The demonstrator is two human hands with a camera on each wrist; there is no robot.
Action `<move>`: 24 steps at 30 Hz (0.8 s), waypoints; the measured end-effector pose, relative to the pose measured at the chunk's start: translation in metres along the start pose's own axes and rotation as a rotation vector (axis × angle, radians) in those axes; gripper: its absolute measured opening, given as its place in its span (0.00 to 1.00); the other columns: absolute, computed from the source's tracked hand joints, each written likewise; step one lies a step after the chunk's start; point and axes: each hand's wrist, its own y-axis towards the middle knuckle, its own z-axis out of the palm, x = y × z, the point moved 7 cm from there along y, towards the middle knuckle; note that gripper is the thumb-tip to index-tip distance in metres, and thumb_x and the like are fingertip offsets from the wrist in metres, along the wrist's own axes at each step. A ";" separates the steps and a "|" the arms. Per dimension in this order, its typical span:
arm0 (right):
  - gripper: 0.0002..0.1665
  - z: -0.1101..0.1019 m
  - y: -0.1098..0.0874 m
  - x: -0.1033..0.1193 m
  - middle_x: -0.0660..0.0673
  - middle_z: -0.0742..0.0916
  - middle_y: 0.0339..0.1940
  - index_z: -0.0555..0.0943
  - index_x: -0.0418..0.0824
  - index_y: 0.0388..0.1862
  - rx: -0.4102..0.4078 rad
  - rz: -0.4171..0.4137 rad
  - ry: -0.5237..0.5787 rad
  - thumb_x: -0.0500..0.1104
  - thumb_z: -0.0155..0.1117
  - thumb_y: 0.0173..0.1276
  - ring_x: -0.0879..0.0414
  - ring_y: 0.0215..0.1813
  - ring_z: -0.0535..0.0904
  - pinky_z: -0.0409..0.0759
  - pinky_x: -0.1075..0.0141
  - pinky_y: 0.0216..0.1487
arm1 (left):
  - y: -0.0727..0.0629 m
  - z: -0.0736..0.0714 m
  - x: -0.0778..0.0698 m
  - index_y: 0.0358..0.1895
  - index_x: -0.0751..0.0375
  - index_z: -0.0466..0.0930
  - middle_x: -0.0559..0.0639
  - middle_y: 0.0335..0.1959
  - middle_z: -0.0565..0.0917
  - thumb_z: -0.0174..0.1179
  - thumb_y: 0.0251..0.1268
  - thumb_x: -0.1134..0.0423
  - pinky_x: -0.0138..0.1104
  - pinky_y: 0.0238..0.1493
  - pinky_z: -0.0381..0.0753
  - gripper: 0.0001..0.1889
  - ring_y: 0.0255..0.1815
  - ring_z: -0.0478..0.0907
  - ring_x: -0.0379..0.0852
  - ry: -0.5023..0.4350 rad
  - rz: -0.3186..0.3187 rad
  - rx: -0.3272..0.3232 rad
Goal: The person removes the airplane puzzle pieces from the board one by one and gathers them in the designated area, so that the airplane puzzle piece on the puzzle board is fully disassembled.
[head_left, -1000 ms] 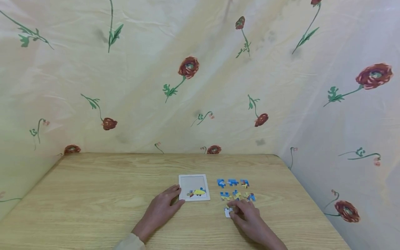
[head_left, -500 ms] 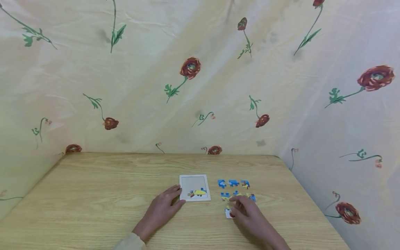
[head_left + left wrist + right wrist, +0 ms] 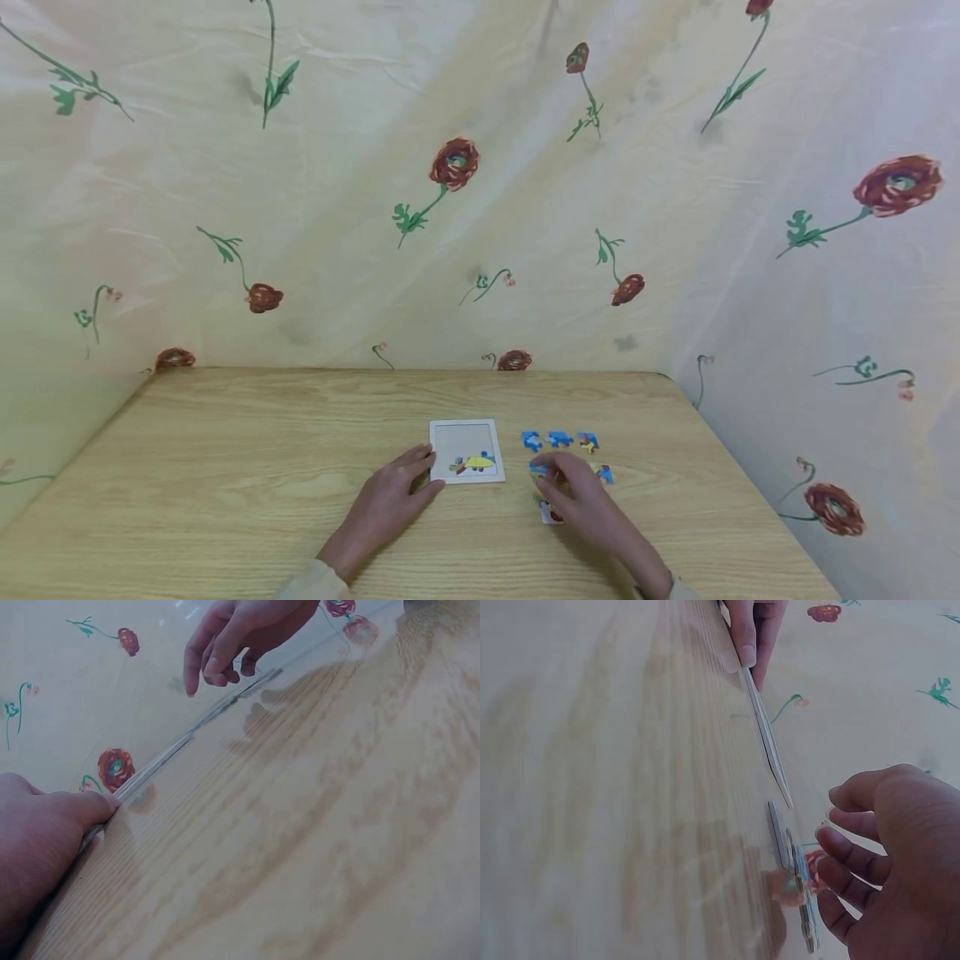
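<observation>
My left hand [image 3: 390, 493] holds the lower-left corner of a white-rimmed puzzle tray [image 3: 472, 481], fingers along its left edge and thumb at the bottom one. Part of a yellow picture fills the tray's lower right. My right hand [image 3: 588, 497] hovers over loose puzzle pieces, covering some of them. In the right wrist view, my right hand [image 3: 900, 862] has loosely curled fingers, and nothing shows between them. A white and red puzzle piece [image 3: 549, 511] lies just left of that hand; a blue and yellow piece [image 3: 537, 469] shows by its fingertips.
Blue puzzle pieces [image 3: 558, 438] form a row behind my right hand, and another piece [image 3: 604, 473] lies to its right. The wooden table [image 3: 247, 450] meets a flower-patterned cloth [image 3: 345, 208] at the back and sides.
My right hand has risen and moved slightly forward from the white piece, whose red part now shows more. My left hand and the tray stay in place.
</observation>
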 end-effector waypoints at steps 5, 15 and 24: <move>0.14 0.008 0.009 0.006 0.50 0.80 0.39 0.80 0.29 0.57 0.003 -0.040 -0.012 0.33 0.63 0.76 0.58 0.43 0.75 0.80 0.66 0.43 | 0.000 0.000 0.000 0.63 0.70 0.81 0.61 0.69 0.78 0.66 0.73 0.53 0.56 0.67 0.74 0.26 0.71 0.73 0.59 0.000 0.002 -0.003; 0.14 0.024 0.022 0.012 0.49 0.79 0.39 0.79 0.29 0.57 0.023 -0.054 0.004 0.32 0.63 0.75 0.58 0.42 0.75 0.80 0.67 0.43 | 0.000 0.000 0.000 0.63 0.69 0.82 0.61 0.69 0.78 0.66 0.73 0.53 0.55 0.67 0.74 0.25 0.71 0.74 0.59 0.004 0.000 -0.012; 0.13 0.038 0.036 0.023 0.50 0.80 0.36 0.81 0.29 0.53 0.014 -0.067 -0.022 0.33 0.66 0.73 0.56 0.41 0.76 0.80 0.65 0.44 | 0.001 0.000 0.000 0.63 0.68 0.82 0.60 0.68 0.78 0.66 0.73 0.52 0.55 0.66 0.75 0.25 0.70 0.74 0.58 0.018 0.008 -0.021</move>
